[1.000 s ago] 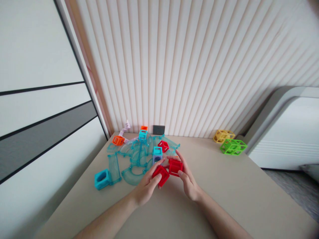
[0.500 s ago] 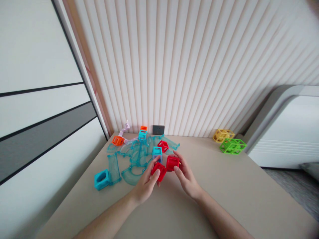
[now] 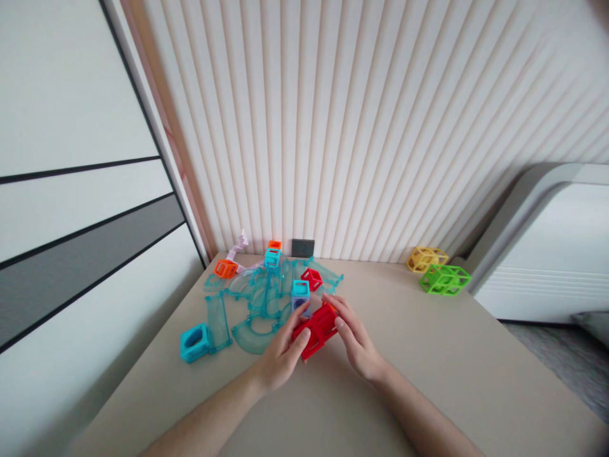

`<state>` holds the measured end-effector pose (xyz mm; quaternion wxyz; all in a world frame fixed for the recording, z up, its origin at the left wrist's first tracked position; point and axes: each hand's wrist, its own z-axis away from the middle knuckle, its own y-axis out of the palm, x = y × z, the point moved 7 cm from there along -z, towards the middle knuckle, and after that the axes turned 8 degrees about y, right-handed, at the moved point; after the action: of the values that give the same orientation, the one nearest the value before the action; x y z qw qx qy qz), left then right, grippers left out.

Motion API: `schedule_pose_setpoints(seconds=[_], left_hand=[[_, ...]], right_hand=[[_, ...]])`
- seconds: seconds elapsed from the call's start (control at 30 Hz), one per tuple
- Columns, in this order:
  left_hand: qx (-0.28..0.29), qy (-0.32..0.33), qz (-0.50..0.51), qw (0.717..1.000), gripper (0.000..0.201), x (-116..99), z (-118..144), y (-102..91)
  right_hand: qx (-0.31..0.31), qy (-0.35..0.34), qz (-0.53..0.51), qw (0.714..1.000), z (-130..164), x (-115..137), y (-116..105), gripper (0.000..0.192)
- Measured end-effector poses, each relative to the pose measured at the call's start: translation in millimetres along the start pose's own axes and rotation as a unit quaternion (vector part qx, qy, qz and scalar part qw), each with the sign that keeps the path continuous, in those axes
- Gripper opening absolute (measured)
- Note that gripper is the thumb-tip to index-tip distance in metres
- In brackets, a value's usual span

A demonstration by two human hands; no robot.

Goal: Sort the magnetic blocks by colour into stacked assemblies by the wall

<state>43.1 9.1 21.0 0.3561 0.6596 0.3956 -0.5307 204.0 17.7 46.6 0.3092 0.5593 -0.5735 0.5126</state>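
Two red toy cubes are together end to end between my hands, above the table's middle. My left hand [image 3: 280,352] is closed around the nearer red cube [image 3: 313,343], thumb on top. The farther red cube [image 3: 325,319] is gripped by my right hand [image 3: 356,339], its thumb and fingers on either side. Just behind them stands a light blue cube [image 3: 301,289] on top of a lavender cube [image 3: 299,307], partly hidden by my left fingers. Another red cube [image 3: 311,279] lies tilted a little farther back.
Translucent teal track pieces [image 3: 264,295] spread over the left of the table [image 3: 404,343]. A blue block [image 3: 194,343] and an orange cube [image 3: 225,269] lie there too. Yellow [image 3: 426,258] and green cube frames [image 3: 445,280] stand at the right. A black socket [image 3: 303,247] is on the wall.
The two red cubes were apart, one in each hand; now they meet end to end. My right hand has shifted slightly and its cube has turned into line with the other.
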Motion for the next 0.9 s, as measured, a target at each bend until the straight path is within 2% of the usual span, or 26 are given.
schedule_pose_setpoints(seconds=[0.07, 0.17, 0.27, 0.47, 0.7, 0.9], left_hand=[[-0.01, 0.005, 0.004, 1.0, 0.065, -1, -1, -1.8], [-0.025, 0.02, 0.004, 0.999, 0.061, -4, -2, -5.0], [-0.023, 0.033, 0.001, 0.999, 0.062, -7, -3, -4.9], [0.012, 0.045, -0.001, 0.999, 0.064, -7, -3, 0.6], [-0.033, 0.106, -0.115, 0.987, 0.054, -12, -3, -9.7], [-0.042, 0.087, -0.05, 0.994, 0.063, -8, -3, -8.8]], right_hand=[[0.007, 0.004, -0.023, 1.0, 0, -3, 2, 0.048], [0.032, 0.006, -0.057, 0.998, 1, -4, 9, 0.066], [0.052, 0.008, -0.052, 0.997, 1, -3, 15, 0.075], [0.037, 0.033, -0.029, 0.998, 0, -4, 13, 0.069], [0.043, 0.039, -0.021, 0.998, -2, -2, 18, 0.062], [0.018, 0.017, -0.065, 0.998, 1, -3, 15, 0.074]])
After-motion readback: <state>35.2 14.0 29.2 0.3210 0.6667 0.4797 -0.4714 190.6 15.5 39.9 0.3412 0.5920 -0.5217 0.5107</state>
